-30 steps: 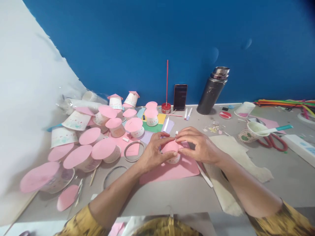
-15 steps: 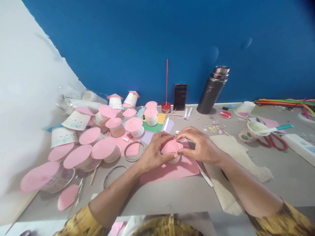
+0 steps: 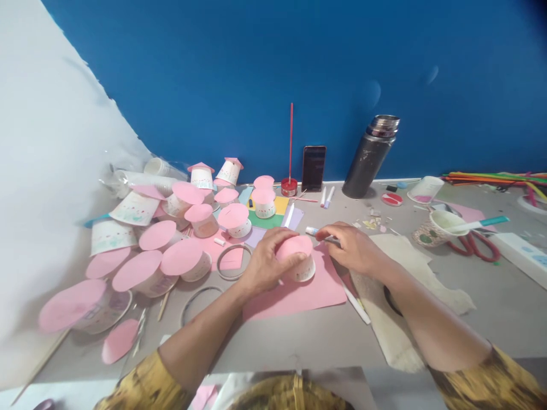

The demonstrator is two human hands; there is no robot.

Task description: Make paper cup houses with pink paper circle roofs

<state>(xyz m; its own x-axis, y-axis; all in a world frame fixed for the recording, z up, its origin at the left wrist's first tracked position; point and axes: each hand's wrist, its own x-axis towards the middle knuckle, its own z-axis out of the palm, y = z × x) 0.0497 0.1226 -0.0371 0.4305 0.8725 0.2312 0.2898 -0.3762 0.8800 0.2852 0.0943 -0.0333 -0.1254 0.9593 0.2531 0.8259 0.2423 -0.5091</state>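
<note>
My left hand [image 3: 270, 256] is closed around a small white paper cup [image 3: 304, 270] standing upside down, with a round pink paper disc [image 3: 294, 246] on top. The cup rests on a pink sheet [image 3: 294, 299], and small coloured marks show on its side. Just to the right, my right hand [image 3: 352, 247] has its curled fingers around a white marker [image 3: 311, 230] with a bluish band, low over the table. Part of this marker is hidden by the fingers. Beside that hand lies another white pen [image 3: 356, 304], partly over a cream cloth [image 3: 405, 256].
Several cups with pink discs [image 3: 182, 257] crowd the left side, near grey tape rings [image 3: 234, 262]. Along the blue wall stand a phone [image 3: 313, 168] and a dark flask [image 3: 370, 156]. Red-handled scissors [image 3: 482, 247] and a patterned cup [image 3: 429, 230] are at right.
My right hand has left the pink-topped cup and moved right onto the white marker. My left hand stays on the cup, whose side now shows more.
</note>
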